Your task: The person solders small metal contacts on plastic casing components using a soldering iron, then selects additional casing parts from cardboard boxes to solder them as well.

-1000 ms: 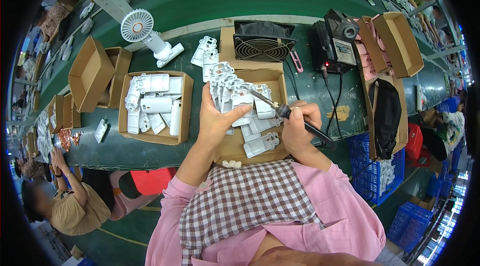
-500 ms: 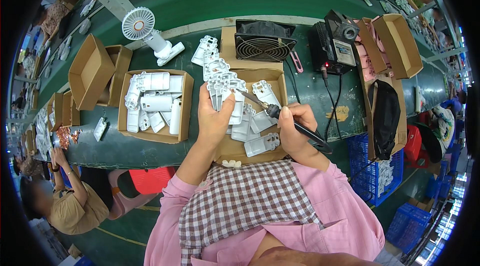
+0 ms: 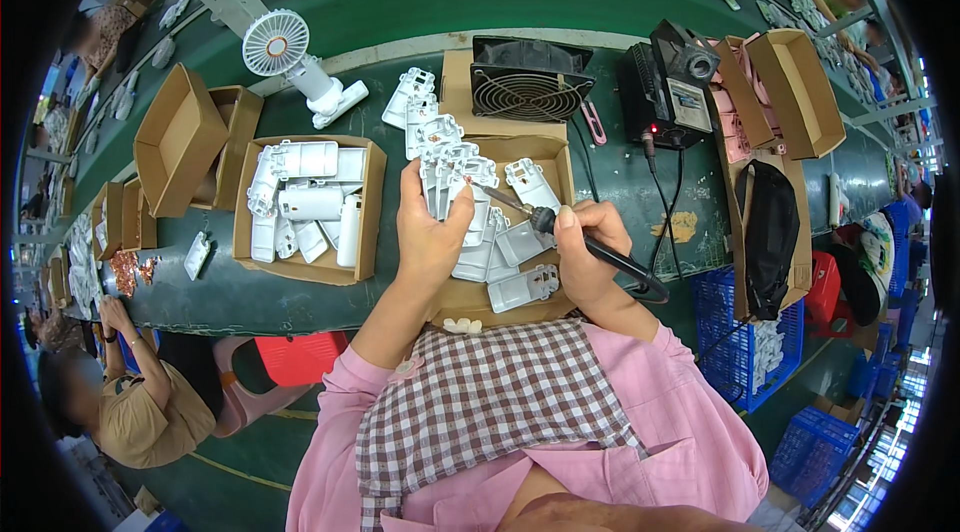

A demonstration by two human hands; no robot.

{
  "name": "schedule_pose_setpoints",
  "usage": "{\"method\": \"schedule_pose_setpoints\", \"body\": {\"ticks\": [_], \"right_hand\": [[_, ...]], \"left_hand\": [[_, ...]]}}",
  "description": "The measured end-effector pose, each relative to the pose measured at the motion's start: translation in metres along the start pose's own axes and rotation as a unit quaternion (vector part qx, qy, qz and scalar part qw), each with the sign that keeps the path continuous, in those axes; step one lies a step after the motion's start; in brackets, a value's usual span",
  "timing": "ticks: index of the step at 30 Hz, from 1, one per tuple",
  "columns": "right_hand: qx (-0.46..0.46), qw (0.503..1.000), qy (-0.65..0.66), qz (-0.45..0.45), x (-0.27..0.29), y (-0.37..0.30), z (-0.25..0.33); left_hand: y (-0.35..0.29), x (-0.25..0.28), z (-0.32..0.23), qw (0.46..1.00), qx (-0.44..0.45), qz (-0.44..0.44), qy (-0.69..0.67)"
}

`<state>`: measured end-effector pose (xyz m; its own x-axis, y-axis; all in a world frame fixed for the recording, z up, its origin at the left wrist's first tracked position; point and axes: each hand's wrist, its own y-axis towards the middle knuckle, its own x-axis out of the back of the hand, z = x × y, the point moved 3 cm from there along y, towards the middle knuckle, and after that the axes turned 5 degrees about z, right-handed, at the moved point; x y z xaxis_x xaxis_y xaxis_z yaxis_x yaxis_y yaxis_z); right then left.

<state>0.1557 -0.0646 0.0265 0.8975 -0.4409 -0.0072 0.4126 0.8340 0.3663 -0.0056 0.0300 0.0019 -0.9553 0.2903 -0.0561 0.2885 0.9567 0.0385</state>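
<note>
White cases (image 3: 441, 170) sit fanned out in the left hand (image 3: 424, 237), pinched between thumb and fingers, forearm slanting up and a bit right. Right hand's (image 3: 590, 244) grip is wrapped around the iron (image 3: 543, 220) pen-style, forearm angled up-left. The tip's right by the left thumb at the cases, can't tell if touching, all above the cardboard box (image 3: 459, 305).

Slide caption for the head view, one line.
Left hand grips overlapping white plastic casings; right hand points a black-handled soldering iron toward them over a brown cardboard box.
</note>
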Motion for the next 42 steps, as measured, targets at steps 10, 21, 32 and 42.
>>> {"method": "schedule_pose_setpoints", "body": {"ticks": [10,21,32,42], "right_hand": [[0.005,1.000,-0.012,0.000,0.0000,-0.0002,-0.0034],[-0.018,0.998,0.044,-0.029,0.0004,-0.0006,-0.0056],[-0.038,0.998,0.046,-0.019,-0.0009,0.0001,-0.0086],[-0.024,0.998,0.055,-0.014,-0.0009,0.0013,-0.0091]], "left_hand": [[-0.0006,-0.0003,-0.0043,1.000,0.000,0.002,0.013],[-0.0019,-0.0010,-0.0082,0.999,0.016,0.006,0.051],[-0.0020,-0.0002,-0.0054,0.998,0.008,0.009,0.066],[-0.0018,-0.0003,-0.0059,0.998,0.005,0.013,0.057]]}}
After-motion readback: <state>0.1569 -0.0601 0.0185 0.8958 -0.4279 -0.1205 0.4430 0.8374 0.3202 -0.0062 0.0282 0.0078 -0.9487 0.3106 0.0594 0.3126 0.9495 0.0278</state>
